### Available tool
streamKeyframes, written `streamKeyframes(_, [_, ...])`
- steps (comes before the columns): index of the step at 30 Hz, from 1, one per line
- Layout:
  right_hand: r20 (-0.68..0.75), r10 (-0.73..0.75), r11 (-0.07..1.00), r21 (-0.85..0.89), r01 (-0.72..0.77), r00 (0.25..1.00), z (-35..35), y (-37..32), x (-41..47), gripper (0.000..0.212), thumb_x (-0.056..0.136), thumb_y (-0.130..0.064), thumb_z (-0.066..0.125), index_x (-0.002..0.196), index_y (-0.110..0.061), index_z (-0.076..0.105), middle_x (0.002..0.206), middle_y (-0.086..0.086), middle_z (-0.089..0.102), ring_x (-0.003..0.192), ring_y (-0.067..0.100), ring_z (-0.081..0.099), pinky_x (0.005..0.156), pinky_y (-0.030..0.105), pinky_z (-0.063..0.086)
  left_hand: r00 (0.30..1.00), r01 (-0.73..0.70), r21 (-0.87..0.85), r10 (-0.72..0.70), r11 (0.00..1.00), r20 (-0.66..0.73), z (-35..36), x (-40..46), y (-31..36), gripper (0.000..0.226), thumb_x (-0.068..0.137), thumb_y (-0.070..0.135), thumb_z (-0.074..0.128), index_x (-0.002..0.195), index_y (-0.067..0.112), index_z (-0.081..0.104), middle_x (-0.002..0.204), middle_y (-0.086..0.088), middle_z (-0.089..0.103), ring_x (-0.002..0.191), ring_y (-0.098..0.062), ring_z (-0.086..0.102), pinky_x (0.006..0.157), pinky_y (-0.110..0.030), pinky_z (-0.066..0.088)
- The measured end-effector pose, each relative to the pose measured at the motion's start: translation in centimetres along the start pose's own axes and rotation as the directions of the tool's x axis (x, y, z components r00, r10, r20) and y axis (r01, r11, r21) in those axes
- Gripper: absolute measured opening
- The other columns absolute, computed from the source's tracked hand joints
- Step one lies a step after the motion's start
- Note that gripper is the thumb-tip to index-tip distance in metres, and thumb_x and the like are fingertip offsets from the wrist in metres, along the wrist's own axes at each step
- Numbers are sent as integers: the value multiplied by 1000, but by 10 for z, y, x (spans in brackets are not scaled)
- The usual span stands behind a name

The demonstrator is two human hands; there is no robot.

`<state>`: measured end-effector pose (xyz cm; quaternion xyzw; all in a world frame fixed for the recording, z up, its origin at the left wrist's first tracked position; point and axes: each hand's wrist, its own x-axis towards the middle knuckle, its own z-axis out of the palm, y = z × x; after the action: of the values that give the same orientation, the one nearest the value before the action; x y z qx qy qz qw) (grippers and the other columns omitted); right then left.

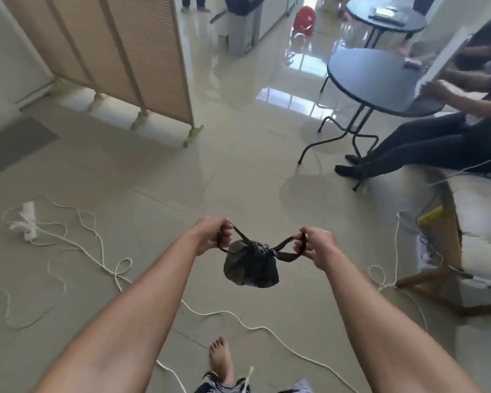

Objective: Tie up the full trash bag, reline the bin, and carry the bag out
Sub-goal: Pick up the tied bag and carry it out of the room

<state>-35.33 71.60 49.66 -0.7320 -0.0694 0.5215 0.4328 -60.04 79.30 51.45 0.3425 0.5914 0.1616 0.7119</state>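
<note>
Glossy beige tiled floor reflecting window light, slatted folding screen at left, two round dark tables at right, white rope strewn across tiles, white armchair at right edge

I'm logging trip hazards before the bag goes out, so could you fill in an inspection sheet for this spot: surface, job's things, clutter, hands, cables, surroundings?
Surface: glossy beige tiled floor, reflective.
Job's things: small black plastic trash bag hangs in the air above the floor, neck gathered, one handle loop pulled to each side; no bin clearly identifiable.
Clutter: crumpled white cloth on the floor at left.
Hands: left hand and right hand each closed on a handle loop.
Cables: long white rope loops loosely across the floor, passing near the bare foot.
Surroundings: beige folding screen; round dark table; seated person's legs at right.
</note>
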Motion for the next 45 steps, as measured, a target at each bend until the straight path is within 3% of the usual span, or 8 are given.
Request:
streamKeyframes(5, [207,6,993,-119,19,978,120,-32,32,15,93,-5,56,107,-2,57,87,18,69,62,25,59,76,41,57,996,-17,-87,8,996,-94,-90,29,30,7,88,5,58,83,7,63,65,-6,57,59,-19,55,65,-32,50])
streamKeyframes(11, [396,72,973,-229,23,915,269,-69,71,18,93,-10,56,108,-1,55,93,18,69,62,25,60,64,34,57,977,-35,-257,-21,966,-212,-193,69,69,7,90,3,54,89,4,60,69,-9,56,59,-21,53,58,-29,52])
streamKeyframes(18, [620,173,917,-385,104,765,446,-125,125,34,93,3,59,126,2,53,104,15,71,77,25,67,81,38,54,930,-71,-335,-59,939,-363,-309,132,136,21,89,-4,46,85,11,60,69,-3,62,61,-16,56,70,-26,51])
streamKeyframes(24, [656,246,885,-453,111,714,577,-182,162,35,93,1,62,121,21,58,85,17,67,72,24,67,71,27,61,879,-115,-401,-95,909,-467,-396,181,203,16,90,-1,50,88,10,60,70,-4,65,57,-12,62,68,-26,54])
streamKeyframes(28, [668,362,836,-541,90,650,657,-215,185,23,98,-7,56,109,9,68,89,13,70,78,20,68,104,36,50,855,-148,-445,-112,883,-507,-449,218,247,11,91,1,52,91,10,59,74,-6,65,59,-14,64,73,-29,54])
streamKeyframes(33, [680,376,818,-563,119,629,764,-249,223,15,97,-5,57,100,5,69,89,12,67,91,23,64,110,38,44,846,-167,-498,-135,851,-515,-528,276,299,15,90,6,56,78,15,59,56,2,69,54,-12,64,71,-28,54])
streamKeyframes(41, [648,386,731,-649,211,656,965,-316,278,13,95,-3,59,88,0,70,83,13,66,76,22,58,111,46,40,843,-115,-570,-224,813,-490,-681,381,377,4,89,10,58,89,10,62,76,-7,67,63,-16,65,64,-27,55])
streamKeyframes(45, [625,329,749,-629,207,708,1055,-359,304,20,89,0,65,108,7,66,92,21,66,79,27,65,78,33,58,840,-76,-548,-242,833,-486,-755,426,431,9,88,13,58,88,8,66,80,-9,68,66,-18,64,60,-24,54])
